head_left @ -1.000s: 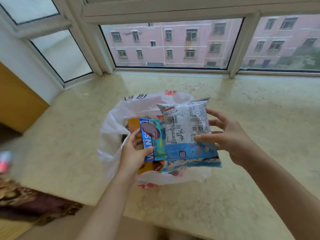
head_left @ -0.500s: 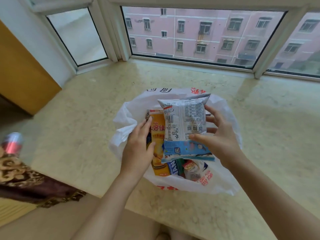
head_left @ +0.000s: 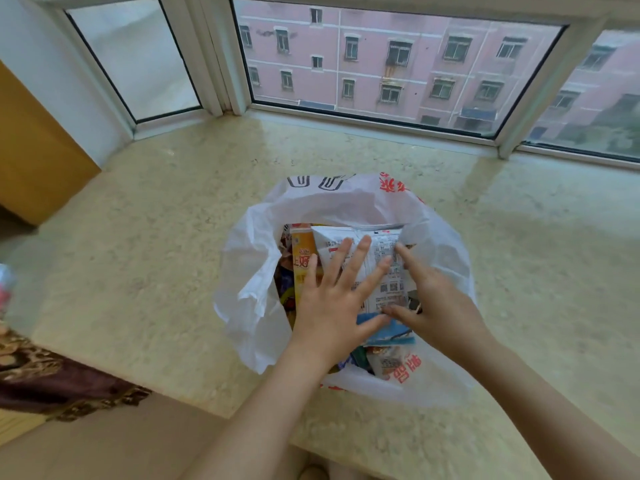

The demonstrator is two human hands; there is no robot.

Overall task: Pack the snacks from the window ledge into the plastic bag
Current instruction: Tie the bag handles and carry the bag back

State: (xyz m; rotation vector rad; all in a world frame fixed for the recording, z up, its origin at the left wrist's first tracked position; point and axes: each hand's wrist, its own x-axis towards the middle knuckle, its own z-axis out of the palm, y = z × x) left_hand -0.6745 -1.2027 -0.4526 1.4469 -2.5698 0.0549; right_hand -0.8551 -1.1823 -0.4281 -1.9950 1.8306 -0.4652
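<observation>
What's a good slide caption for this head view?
Both hands press a white-and-blue snack packet into the white plastic bag.

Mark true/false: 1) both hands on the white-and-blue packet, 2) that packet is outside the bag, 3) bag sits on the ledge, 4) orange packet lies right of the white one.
1) True: left hand lies flat on the white-and-blue packet; right hand touches it.
2) False: it sits in the mouth of the plastic bag.
3) True: the bag rests on the window ledge.
4) False: the orange packet is on its left.
</observation>
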